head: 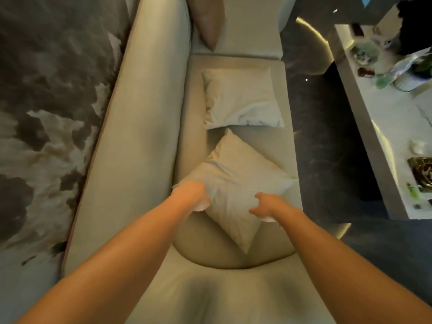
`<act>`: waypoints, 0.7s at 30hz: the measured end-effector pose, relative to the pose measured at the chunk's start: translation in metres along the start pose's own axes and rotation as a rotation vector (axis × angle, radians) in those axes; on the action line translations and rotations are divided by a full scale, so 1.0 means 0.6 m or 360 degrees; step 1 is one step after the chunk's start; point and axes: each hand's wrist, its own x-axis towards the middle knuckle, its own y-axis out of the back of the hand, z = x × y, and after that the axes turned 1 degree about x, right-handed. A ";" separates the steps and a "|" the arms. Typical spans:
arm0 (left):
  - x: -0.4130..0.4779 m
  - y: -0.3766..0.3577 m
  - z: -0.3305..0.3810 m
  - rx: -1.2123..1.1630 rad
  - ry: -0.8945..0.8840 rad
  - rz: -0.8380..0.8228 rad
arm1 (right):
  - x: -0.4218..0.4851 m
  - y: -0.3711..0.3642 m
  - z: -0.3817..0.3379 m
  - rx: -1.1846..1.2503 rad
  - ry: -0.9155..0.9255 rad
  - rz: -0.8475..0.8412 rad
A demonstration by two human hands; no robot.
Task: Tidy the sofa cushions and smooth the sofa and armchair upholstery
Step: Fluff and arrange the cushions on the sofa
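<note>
Gripping a pale cushion (236, 183) from both sides, a person leans over a beige sofa (140, 141), bare forearms stretched forward. The left hand (190, 195) is closed on the cushion's left corner, bunching the fabric there; the right hand (268, 206) has fingers curled narrowly around its lower right edge. The cushion sits turned like a diamond on the near part of the seat, one corner reaching the seat's front edge. A second pale cushion (240, 99) lies flat farther along the seat, just beyond the first and close to it. A tan cushion (208, 22) stands against the backrest at the far end. Beside the sofa's front edge, across dark floor, a white low table (364, 127) carries small, blurred objects. No brand, label or writing can be read anywhere on the cushions, sofa or table items.
</note>
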 end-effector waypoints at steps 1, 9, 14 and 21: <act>0.024 -0.005 0.002 -0.0005 0.0022 0.0024 | 0.032 -0.004 0.004 0.0026 0.0011 0.0030; 0.246 -0.066 0.113 -0.0237 0.0149 0.0220 | 0.280 -0.043 0.113 0.0534 -0.0230 0.0207; 0.371 -0.067 0.136 -0.0392 0.0286 0.0602 | 0.384 -0.076 0.167 0.1079 -0.0330 0.0209; 0.502 -0.076 0.089 -0.0707 0.0333 0.0430 | 0.479 -0.111 0.193 0.1445 -0.0341 0.0198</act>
